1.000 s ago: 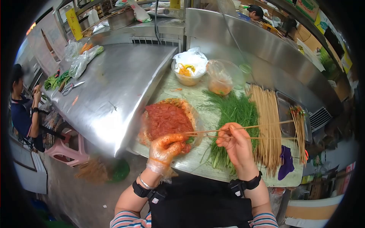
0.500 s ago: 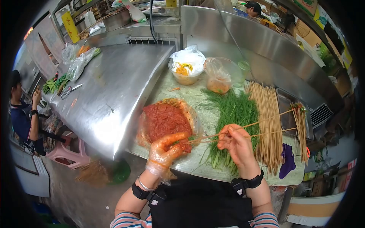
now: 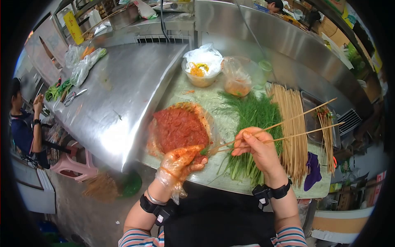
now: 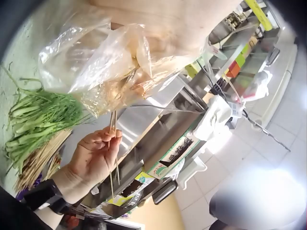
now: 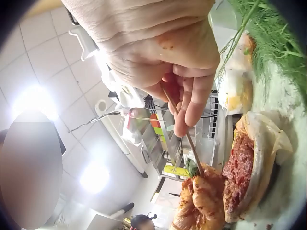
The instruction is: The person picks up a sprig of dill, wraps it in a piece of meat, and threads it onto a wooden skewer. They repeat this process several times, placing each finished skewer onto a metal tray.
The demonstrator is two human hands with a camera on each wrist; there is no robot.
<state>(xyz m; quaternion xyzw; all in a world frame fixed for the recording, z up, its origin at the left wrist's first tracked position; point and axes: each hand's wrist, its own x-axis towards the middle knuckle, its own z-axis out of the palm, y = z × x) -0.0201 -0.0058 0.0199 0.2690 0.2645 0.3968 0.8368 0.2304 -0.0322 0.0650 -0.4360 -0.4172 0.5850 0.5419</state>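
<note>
Two thin wooden skewers [image 3: 304,113] are pinched between the thumb and fingers of my bare right hand [image 3: 258,151]. They fan apart toward the right and converge at my left hand [image 3: 177,162], which wears a clear plastic glove smeared with red sauce. Its fingers curl round the skewer tips, with red meat [image 3: 200,164] and a bit of green herb [image 5: 193,167] showing there. Most of what lies inside that grip is hidden. Just beyond the left hand sits a mound of red marinated meat [image 3: 181,127] in a plastic-lined container.
Right of the meat lie a bunch of dill [image 3: 251,127], a row of bare skewers [image 3: 292,152], filled skewers [image 3: 325,115] on a metal tray, and a purple cloth [image 3: 312,172]. Behind stand a bagged bowl [image 3: 202,78] and a plastic tub [image 3: 238,82]. A seated person [image 3: 24,127] is at far left.
My left fingers have closed over the meat and herb at the skewer tips. The skewers' far ends have swung upward and spread in my right hand.
</note>
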